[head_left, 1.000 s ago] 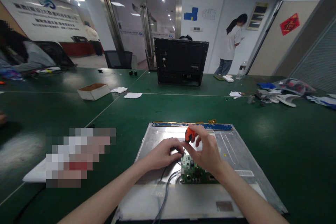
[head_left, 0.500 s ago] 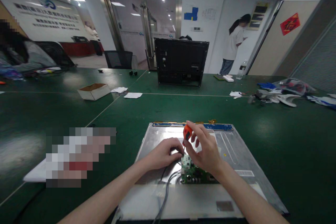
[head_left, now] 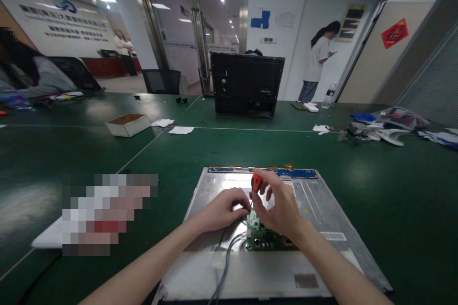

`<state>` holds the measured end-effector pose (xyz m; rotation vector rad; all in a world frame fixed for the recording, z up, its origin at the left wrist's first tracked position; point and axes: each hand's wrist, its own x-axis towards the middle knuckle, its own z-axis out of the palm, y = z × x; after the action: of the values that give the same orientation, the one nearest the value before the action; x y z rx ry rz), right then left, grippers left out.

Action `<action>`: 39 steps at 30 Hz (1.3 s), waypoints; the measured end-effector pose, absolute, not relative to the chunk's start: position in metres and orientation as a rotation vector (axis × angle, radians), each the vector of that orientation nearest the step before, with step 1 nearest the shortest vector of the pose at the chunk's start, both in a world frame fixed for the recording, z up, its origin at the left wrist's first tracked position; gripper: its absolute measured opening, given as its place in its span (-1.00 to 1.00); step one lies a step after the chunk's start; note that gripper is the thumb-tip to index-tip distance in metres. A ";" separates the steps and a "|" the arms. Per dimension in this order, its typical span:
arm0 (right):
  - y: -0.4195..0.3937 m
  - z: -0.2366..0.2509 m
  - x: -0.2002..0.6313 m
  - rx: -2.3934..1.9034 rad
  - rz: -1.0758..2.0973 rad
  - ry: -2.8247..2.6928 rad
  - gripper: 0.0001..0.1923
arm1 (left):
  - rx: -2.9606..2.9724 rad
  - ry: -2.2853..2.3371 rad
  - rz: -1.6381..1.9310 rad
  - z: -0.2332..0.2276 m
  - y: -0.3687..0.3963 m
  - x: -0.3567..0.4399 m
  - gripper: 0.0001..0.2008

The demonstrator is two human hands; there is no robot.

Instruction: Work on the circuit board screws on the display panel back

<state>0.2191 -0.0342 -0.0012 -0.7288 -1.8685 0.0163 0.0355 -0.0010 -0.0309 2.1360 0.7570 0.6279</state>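
An orange-and-black screwdriver (head_left: 256, 182) stands nearly upright in my right hand (head_left: 282, 205), its handle between thumb and fingers. Its thin shaft points down at the upper left corner of a green circuit board (head_left: 264, 239). There, my left hand (head_left: 229, 206) is closed, with thumb and fingertips together beside the shaft; what they pinch is hidden. The board lies on the metal back of a flat display panel (head_left: 332, 214), partly covered by my right hand. Grey cables (head_left: 227, 262) run from the board's left side toward me.
A black monitor housing (head_left: 248, 86) stands on the green table (head_left: 411, 190) ahead. An open carton (head_left: 128, 126) and paper (head_left: 181, 130) lie left of it. Plastic bags and parts (head_left: 390, 128) are at the right. A blurred-out item (head_left: 103, 214) lies at left. People are in the background.
The screwdriver handle has turned and dropped slightly, and my right fingers have shifted down with it. My left hand stays in place.
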 end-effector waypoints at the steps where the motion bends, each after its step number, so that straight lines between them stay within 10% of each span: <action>1: -0.034 -0.002 0.219 -0.732 0.005 -1.858 -0.45 | 2.138 0.756 0.627 -0.031 -0.001 0.035 -0.91; 39: -0.035 0.003 0.221 -0.741 -0.004 -1.807 -0.56 | 2.150 0.792 0.615 -0.027 -0.002 0.037 -0.91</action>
<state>0.2209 -0.0348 0.0030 -0.7413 -1.8066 -0.0041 0.0367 -0.0016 -0.0268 2.1503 0.7919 0.6152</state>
